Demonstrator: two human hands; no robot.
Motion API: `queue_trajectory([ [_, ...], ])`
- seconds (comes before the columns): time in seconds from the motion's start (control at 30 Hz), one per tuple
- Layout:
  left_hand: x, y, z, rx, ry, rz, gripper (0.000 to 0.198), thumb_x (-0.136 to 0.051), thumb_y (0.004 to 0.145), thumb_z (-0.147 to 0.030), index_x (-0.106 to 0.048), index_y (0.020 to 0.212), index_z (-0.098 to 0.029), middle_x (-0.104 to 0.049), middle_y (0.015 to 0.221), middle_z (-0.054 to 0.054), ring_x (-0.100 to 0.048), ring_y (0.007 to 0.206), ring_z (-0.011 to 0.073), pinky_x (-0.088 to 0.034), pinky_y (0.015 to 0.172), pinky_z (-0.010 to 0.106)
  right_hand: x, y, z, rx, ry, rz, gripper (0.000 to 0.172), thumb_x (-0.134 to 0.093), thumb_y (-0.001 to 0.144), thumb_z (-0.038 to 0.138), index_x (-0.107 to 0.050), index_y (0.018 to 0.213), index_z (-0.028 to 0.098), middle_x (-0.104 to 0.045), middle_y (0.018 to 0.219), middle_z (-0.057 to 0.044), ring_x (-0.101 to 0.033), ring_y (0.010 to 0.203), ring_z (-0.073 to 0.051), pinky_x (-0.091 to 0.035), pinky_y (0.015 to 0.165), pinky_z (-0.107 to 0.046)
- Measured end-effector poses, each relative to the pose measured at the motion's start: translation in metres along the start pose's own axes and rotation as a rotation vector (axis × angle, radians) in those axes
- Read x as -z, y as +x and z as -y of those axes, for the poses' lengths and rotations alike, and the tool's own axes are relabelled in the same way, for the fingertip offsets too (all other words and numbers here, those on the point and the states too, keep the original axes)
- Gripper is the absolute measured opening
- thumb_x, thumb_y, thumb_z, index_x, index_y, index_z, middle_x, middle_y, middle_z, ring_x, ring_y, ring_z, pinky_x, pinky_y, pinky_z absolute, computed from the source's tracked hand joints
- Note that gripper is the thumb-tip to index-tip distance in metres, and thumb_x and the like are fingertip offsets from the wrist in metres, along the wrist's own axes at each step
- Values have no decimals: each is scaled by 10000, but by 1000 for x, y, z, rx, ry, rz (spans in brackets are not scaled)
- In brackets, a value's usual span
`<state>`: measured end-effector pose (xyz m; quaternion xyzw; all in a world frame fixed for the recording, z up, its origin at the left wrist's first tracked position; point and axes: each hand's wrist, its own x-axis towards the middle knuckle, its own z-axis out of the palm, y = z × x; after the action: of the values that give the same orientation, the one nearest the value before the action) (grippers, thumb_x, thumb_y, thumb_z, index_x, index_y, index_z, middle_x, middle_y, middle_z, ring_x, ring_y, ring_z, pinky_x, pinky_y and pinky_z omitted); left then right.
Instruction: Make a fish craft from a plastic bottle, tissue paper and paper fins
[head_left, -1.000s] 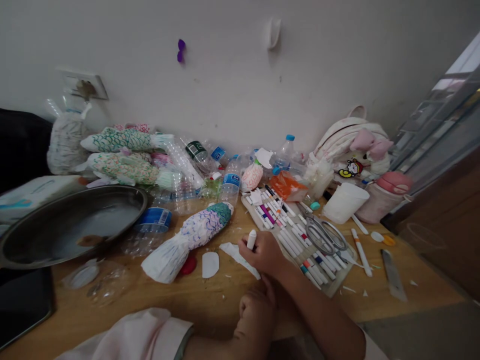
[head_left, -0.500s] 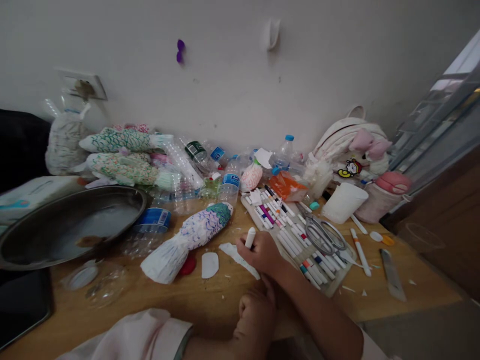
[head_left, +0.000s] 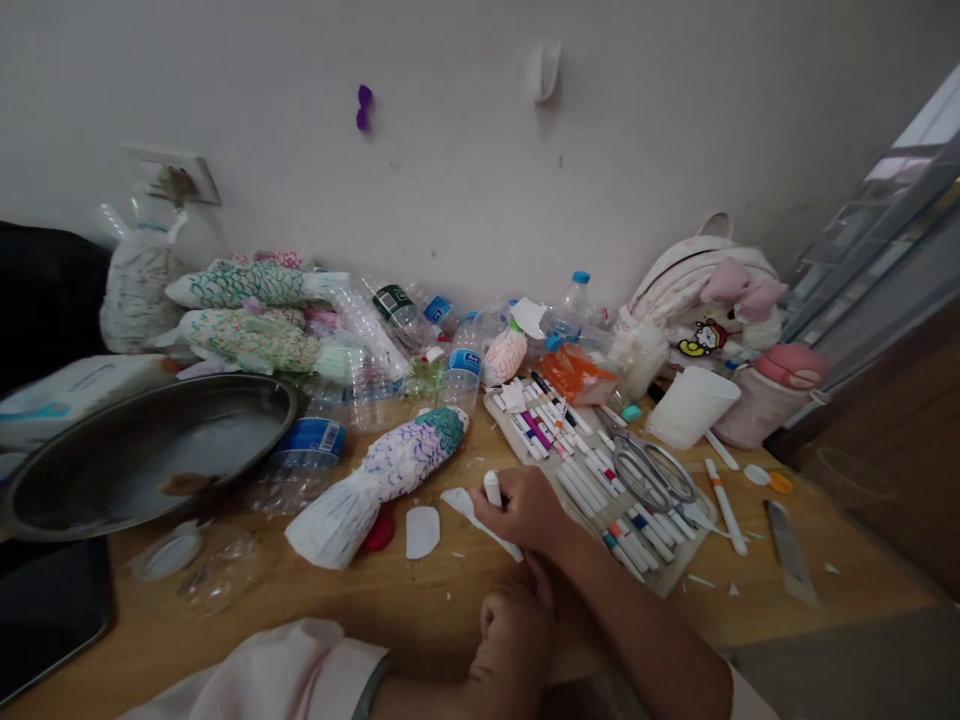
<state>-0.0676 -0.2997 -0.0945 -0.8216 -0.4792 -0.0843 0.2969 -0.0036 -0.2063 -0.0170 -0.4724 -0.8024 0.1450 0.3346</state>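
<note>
My right hand [head_left: 529, 510] is closed around a white marker [head_left: 493, 488], held upright over a narrow strip of white paper [head_left: 466, 505] on the table. The marker's tip is hidden behind my fingers. My left hand [head_left: 514, 625] lies at the table's near side, fingers curled and the index finger reaching to the strip's near end, holding it down. Left of the strip lies a small white paper piece [head_left: 423, 532]. Beyond it rests a paper-covered fish [head_left: 394, 465] with purple scale marks and a green head.
A case of markers [head_left: 600, 500] lies open on the right, grey scissors [head_left: 651, 472] on top. A metal basin [head_left: 45, 500] stands left. Plastic bottles [head_left: 459, 372] and more paper fish [head_left: 255, 285] crowd the wall. A utility blade [head_left: 790, 550] lies far right.
The marker in my right hand has shifted slightly left and down, its top tilting a little. My left hand stays at the paper strip. The whole view has shifted slightly.
</note>
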Motion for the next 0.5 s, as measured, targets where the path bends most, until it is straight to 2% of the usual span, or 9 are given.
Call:
queue_trajectory([
  [0.1,-7,-1,-10,62,-16,31,318,-504,686,-255,-668,928,-128,-482,382,32,-410,306,155,-200,381,248,0,0,0,-1,47,-28,370,-476,746,280,-318,432,163,-317,417,57,-289,415,-56,-175,441,-229],
  [0.27,-16,-2,-26,160,-36,181,416,-566,631,-224,-657,1019,-106,-542,442,75,-472,376,187,-261,407,283,0,-1,1,17,70,-27,359,-489,739,286,-329,442,166,-341,429,57,-300,423,-57,-176,444,-230],
  [0.37,-20,-3,-30,194,-63,198,413,-563,636,-206,-660,1028,-120,-541,447,76,-474,386,183,-270,413,281,1,-1,2,-24,99,-28,383,-467,756,287,-302,432,168,-313,419,58,-294,416,-57,-184,441,-225],
  [0.5,-21,-4,-31,198,-81,199,410,-552,662,-213,-654,1046,-115,-524,437,72,-464,372,185,-274,413,281,0,0,2,-1,-22,3,353,-500,746,292,-400,433,162,-377,423,47,-318,430,-67,-169,449,-237],
])
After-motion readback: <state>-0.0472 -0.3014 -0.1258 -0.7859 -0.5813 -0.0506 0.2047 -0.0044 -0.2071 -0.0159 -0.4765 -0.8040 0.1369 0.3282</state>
